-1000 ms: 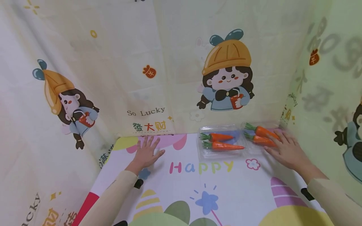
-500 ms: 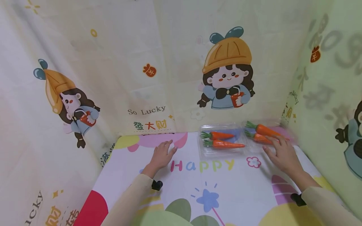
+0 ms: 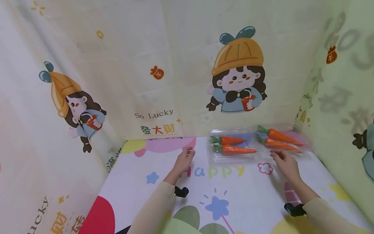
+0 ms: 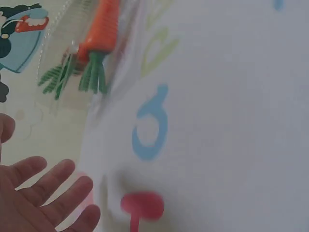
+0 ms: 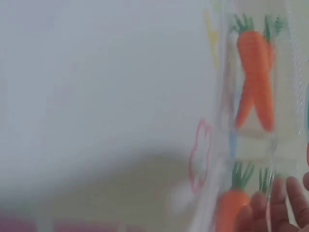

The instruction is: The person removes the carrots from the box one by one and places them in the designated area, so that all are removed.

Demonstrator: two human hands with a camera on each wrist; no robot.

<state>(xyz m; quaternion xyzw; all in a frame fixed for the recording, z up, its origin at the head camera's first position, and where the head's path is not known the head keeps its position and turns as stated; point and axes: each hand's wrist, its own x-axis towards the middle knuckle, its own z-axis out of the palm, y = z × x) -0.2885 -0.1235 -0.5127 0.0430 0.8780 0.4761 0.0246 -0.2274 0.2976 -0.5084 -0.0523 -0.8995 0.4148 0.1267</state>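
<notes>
Two clear plastic boxes lie side by side at the back of the table. The left box (image 3: 230,160) holds two orange carrots with green tops, the front carrot (image 3: 238,149) pointing right. In the right box (image 3: 264,155) lie two more carrots (image 3: 284,136), side by side. My right hand (image 3: 287,165) is at this box's front edge, and its fingers (image 5: 277,205) overlap the box wall in the right wrist view. Left of the boxes, my left hand (image 3: 183,161) hovers over the table with fingers loosely spread and nothing in them; its fingers (image 4: 58,183) show in the left wrist view.
A printed cloth with "Happy" lettering (image 3: 216,171) covers the table (image 3: 248,201). Patterned curtains (image 3: 187,81) hang close behind and at both sides. Both wrists wear black straps with a camera, the left one (image 3: 181,191) low over the table.
My left hand has moved right, toward the boxes, its fingers less spread. My right hand has drawn back from over the right box's carrots to its front edge. The carrots stay in place.
</notes>
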